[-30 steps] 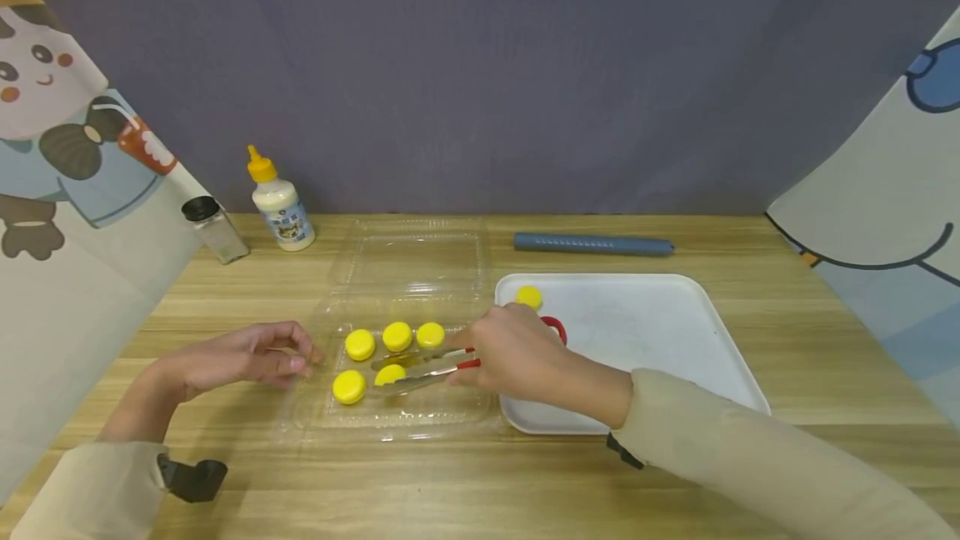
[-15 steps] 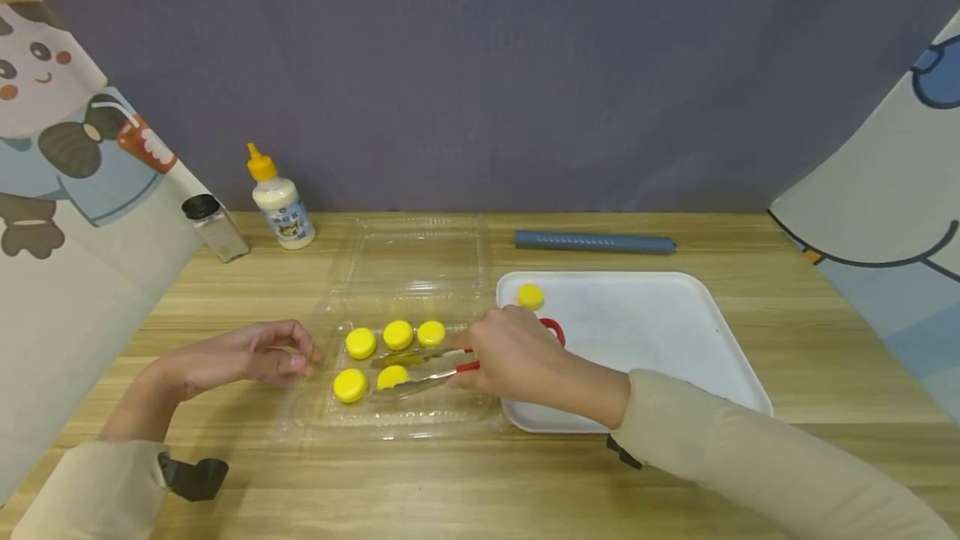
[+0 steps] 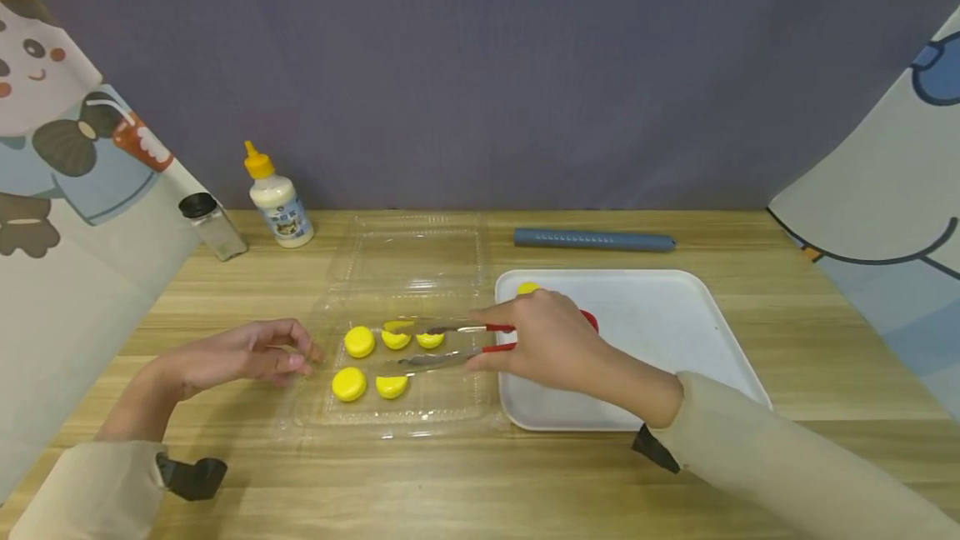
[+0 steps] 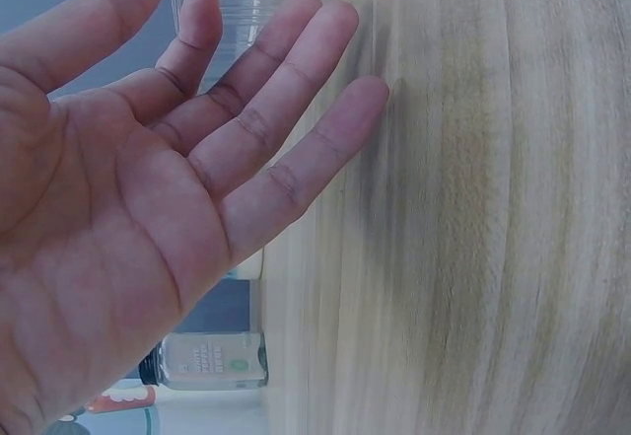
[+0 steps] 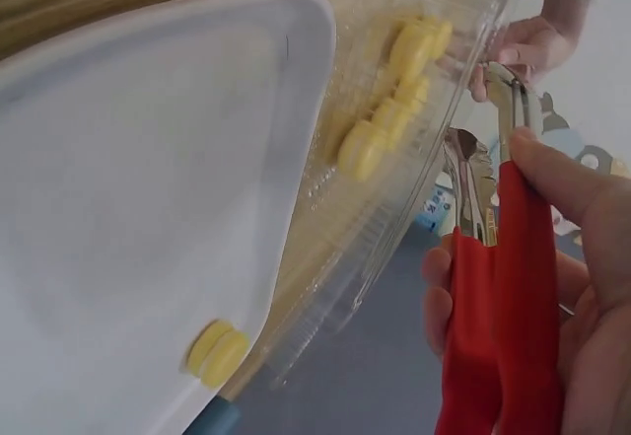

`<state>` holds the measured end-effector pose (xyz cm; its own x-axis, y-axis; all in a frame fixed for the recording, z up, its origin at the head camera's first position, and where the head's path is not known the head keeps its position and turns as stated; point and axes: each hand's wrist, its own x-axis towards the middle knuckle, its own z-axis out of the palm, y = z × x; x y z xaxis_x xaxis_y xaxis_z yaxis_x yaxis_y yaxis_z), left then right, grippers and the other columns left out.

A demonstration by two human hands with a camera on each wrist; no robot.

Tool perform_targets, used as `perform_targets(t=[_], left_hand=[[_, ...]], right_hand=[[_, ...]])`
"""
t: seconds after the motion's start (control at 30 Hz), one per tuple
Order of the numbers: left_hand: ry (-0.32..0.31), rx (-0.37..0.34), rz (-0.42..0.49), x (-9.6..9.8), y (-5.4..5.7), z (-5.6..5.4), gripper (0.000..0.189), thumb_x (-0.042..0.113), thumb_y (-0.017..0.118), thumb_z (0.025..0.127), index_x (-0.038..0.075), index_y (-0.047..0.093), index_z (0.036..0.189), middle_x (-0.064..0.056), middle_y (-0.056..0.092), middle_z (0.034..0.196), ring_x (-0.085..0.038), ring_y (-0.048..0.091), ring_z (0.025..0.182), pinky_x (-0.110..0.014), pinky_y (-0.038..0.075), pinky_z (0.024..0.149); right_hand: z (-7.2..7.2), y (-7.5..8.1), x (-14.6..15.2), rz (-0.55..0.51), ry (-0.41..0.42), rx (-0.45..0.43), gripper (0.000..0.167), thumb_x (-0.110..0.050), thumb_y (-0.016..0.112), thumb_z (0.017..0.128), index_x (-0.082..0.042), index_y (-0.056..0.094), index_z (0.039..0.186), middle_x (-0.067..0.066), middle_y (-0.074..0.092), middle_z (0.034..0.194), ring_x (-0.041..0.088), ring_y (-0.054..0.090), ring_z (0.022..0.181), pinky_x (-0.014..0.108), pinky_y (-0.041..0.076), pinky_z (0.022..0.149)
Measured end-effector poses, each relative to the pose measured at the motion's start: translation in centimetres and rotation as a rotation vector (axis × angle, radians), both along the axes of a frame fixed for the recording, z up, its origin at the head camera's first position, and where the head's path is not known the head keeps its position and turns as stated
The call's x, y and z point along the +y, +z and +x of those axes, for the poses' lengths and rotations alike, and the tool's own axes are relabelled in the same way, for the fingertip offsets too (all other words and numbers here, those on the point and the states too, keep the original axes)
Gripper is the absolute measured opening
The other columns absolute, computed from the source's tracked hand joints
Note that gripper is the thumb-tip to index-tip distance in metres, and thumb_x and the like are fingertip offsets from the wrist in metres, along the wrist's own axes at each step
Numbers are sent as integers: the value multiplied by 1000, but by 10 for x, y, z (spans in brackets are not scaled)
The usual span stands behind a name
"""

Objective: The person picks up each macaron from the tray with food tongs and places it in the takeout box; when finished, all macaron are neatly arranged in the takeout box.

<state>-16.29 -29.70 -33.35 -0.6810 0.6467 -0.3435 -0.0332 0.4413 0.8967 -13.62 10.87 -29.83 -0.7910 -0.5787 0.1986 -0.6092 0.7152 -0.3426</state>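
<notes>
My right hand (image 3: 558,336) grips a pair of food tongs (image 5: 527,287) by the red handles. Their metal tips stand apart over the container with nothing between them. Below them, several yellow macarons (image 3: 348,384) sit in two rows in an open clear plastic container (image 3: 450,417); the tongs partly cover some of these in the head view. One more macaron (image 5: 219,353) stands on the white tray (image 3: 645,340), largely hidden behind the right hand in the head view. Beside the container's left edge, my left hand (image 3: 251,354) holds nothing, its fingers loosely bent, palm visible in the left wrist view.
The container's raised clear lid (image 3: 416,257) stretches behind it. A squeeze bottle (image 3: 282,207) with a yellow nozzle and a black-capped jar (image 3: 213,227) stand at the back left. Behind the tray lies a long blue-grey box (image 3: 592,239). A dark curtain (image 3: 480,73) closes off the back.
My right hand has moved right and a little away from me with the tongs. The front macaron that was between their tips stays in the container. The left hand keeps its place.
</notes>
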Motion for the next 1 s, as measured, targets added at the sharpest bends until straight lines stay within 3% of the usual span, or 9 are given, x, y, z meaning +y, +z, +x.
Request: perform_targets(t=[0.23, 0.33, 0.47, 0.57, 0.67, 0.83, 1.0], left_hand=[[6, -1, -5, 1, 0, 0, 28, 15, 51, 105, -8, 48, 120, -20, 53, 128, -27, 58, 117, -31, 54, 95], [6, -1, -4, 1, 0, 0, 29, 15, 51, 105, -9, 48, 120, -20, 53, 127, -26, 58, 117, -30, 54, 95], [4, -5, -5, 0, -1, 0, 29, 15, 51, 105, -8, 47, 121, -20, 53, 128, -26, 58, 118, -30, 54, 95], [5, -9, -7, -1, -1, 0, 29, 16, 50, 105, -8, 47, 122, -20, 53, 129, -25, 58, 118, -29, 54, 95], [4, -10, -6, -1, -1, 0, 29, 16, 50, 105, -8, 47, 122, -20, 53, 129, -24, 59, 119, -29, 54, 95], [4, -7, -3, -1, -2, 0, 27, 15, 51, 105, -7, 48, 121, -20, 53, 130, -24, 59, 120, -30, 54, 95], [7, -11, -4, -1, -3, -1, 25, 16, 51, 106, -5, 48, 120, -18, 53, 130, -23, 59, 120, -31, 54, 96]], right_hand=[[-2, 2, 23, -45, -66, -12, 56, -46, 86, 78, -18, 75, 125, -3, 78, 95, 2, 52, 60, 26, 41, 54], [-3, 2, 33, -66, -96, -14, 54, -44, 86, 79, -19, 75, 125, -3, 77, 104, 3, 50, 60, 27, 40, 56], [-3, 3, 47, -93, -153, -46, 53, -42, 87, 79, -20, 75, 125, -7, 75, 84, 8, 35, 54, 27, 32, 51], [-3, 4, 58, -90, -201, -88, 54, -44, 86, 80, -22, 73, 128, -9, 60, 59, 9, 29, 52, 26, 27, 47], [-2, 5, 68, -83, -238, -115, 55, -46, 84, 82, -23, 71, 131, -8, 42, 47, 9, 27, 49, 25, 26, 45], [-5, 6, 86, -84, -287, -105, 57, -48, 82, 83, -20, 70, 132, -7, 40, 45, 10, 27, 47, 26, 28, 46], [-9, 2, 102, -82, -336, -88, 58, -48, 82, 84, -17, 70, 132, -6, 51, 49, 12, 32, 47, 28, 31, 46]])
